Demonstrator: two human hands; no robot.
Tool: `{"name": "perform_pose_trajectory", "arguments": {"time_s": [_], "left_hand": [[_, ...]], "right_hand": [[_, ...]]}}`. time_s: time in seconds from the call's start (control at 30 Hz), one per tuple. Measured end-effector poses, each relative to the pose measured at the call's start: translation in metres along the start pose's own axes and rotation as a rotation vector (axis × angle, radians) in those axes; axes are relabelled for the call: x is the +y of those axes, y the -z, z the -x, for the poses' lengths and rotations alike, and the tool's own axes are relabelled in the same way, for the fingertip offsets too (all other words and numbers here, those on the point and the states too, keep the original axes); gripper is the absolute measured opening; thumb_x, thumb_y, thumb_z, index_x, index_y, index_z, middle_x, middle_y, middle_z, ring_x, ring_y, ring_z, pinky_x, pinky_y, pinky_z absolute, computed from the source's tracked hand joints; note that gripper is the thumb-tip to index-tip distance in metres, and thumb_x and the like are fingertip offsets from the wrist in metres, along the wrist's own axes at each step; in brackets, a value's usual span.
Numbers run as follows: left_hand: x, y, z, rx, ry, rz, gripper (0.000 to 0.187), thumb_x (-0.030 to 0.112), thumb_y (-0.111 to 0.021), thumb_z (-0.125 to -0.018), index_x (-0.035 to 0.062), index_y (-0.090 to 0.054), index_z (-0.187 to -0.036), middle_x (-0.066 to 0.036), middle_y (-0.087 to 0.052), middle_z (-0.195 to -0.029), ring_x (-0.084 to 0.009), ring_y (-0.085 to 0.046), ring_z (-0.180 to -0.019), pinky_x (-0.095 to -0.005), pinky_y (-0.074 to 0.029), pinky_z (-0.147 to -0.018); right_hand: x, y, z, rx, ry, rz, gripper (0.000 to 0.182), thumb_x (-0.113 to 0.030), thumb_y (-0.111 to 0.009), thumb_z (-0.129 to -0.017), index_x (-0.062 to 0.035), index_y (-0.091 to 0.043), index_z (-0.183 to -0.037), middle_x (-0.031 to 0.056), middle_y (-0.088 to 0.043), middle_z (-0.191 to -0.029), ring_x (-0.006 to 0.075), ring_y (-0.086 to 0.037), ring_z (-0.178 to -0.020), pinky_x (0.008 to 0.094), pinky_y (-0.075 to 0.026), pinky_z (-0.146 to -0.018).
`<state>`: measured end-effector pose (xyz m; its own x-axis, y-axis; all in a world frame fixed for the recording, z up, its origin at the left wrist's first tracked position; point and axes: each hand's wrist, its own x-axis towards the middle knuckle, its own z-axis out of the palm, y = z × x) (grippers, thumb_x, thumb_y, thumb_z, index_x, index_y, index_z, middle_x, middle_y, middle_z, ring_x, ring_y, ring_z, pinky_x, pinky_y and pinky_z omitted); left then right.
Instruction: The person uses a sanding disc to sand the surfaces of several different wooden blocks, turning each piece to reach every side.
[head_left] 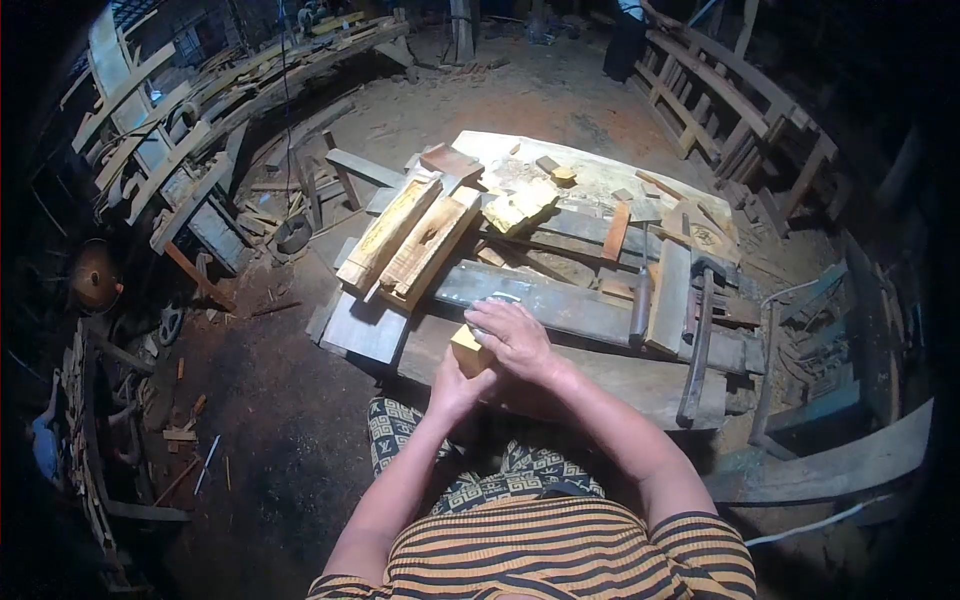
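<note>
Two hands meet at centre frame over the near edge of the bench (620, 385). Left hand (455, 385) comes up from below, its grip closed around the lower part of a small yellow wood block (467, 351); right hand (515, 340) lies over the block's top and far side, fingers curled loosely, touching it, seemingly rubbing with something pale under the fingertips that cannot be identified. Block sits just above the bench edge, over the lap; patterned cloth and a striped shirt fill the bottom of frame. Risks, as a judgement: the hold covers only part of the block, so a hard push from the right hand could twist it free and drop it to the dirt floor (280, 420); fingers sliding along a cut edge could pick up splinters. Block looks near cubic; its long axis, if any, cannot be told, and one corner points toward lower left of frame. Beyond the hands, a grey plank (560, 305) lies across the bench. Further, two pale notched timbers (410, 240) angle toward upper right, with yellow offcuts (520, 205) beside them. To the right, a long dark clamp-like bar (698, 345) runs down the bench. Far upper left, stacked lumber (200, 130); upper right, a wooden frame (720, 95).
</note>
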<state>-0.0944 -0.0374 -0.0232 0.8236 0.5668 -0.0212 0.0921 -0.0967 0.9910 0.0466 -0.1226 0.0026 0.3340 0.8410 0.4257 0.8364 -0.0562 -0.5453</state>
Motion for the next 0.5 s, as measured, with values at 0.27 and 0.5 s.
{"name": "perform_pose_trajectory", "arguments": {"time_s": [0.27,0.5], "left_hand": [[-0.017,-0.001,-0.009,0.071,-0.093,-0.693,0.048,0.029,-0.073,-0.070,0.0076,-0.054,-0.110,-0.016,-0.066,-0.094,-0.0337,-0.064,-0.089,-0.0423,-0.051,-0.075],[-0.010,-0.001,-0.017,0.180,-0.009,0.094,0.048,0.033,-0.075,-0.073,0.0031,-0.054,-0.104,-0.007,-0.063,-0.079,-0.0188,-0.062,-0.065,-0.0322,-0.050,-0.057]], "right_hand": [[-0.020,0.019,0.000,-0.198,0.177,-0.285,0.030,-0.020,-0.054,-0.087,-0.0087,-0.062,-0.113,0.0142,-0.057,-0.122,0.0315,-0.049,-0.118,0.0414,-0.035,-0.103],[0.075,0.012,-0.042,-0.095,-0.467,-0.321,0.033,-0.033,-0.053,-0.090,-0.0044,-0.068,-0.098,0.0192,-0.067,-0.090,0.0254,-0.065,-0.079,0.0385,-0.048,-0.074]]}}
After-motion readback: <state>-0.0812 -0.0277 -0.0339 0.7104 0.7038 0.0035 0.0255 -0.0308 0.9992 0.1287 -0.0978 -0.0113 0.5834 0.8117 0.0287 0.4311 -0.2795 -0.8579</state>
